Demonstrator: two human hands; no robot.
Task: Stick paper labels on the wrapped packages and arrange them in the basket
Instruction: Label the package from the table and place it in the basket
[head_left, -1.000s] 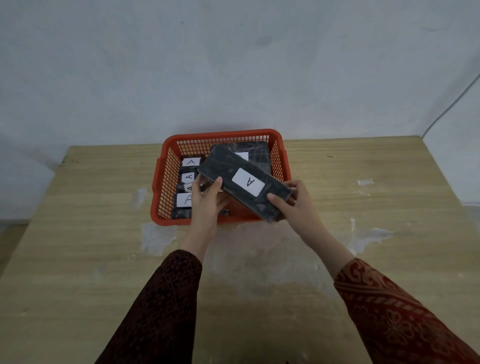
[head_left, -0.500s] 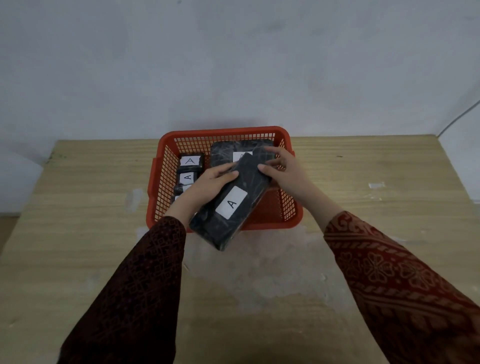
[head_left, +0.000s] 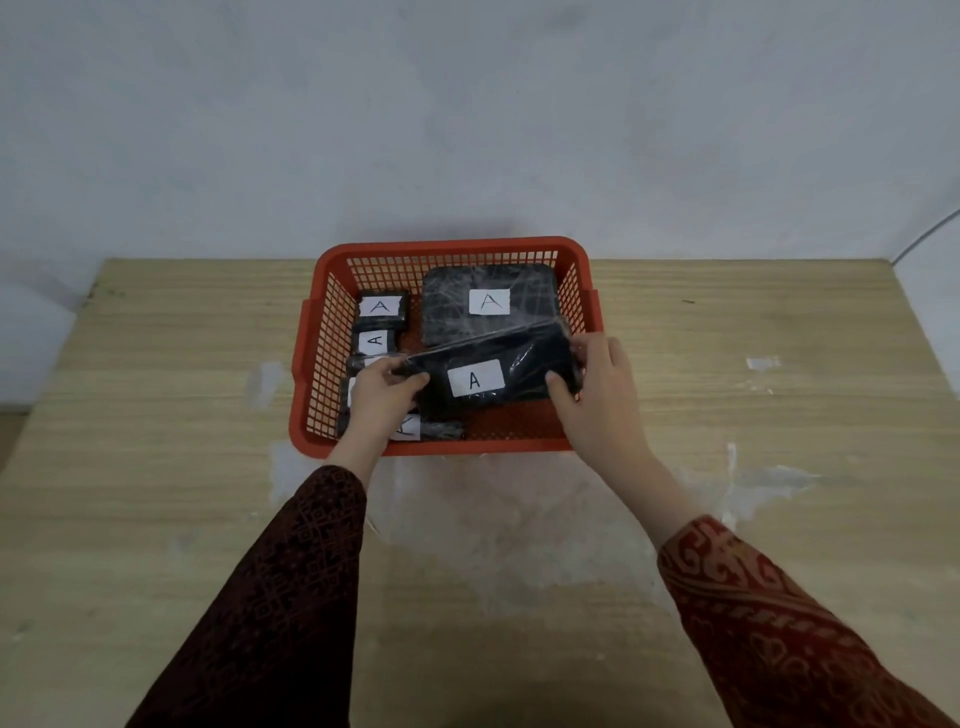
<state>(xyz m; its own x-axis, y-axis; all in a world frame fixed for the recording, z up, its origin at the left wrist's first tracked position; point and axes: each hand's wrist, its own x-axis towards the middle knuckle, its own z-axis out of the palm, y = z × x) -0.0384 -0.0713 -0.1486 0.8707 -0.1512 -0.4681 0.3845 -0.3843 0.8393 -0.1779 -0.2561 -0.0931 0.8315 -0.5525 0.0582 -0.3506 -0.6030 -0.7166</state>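
Package (head_left: 498, 376) lowered into basket (head_left: 452, 249), both hands gripping

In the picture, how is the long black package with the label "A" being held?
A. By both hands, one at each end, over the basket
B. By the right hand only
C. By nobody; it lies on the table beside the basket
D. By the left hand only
A: the left hand grips one end of the long package and the right hand grips the other, inside the red basket.
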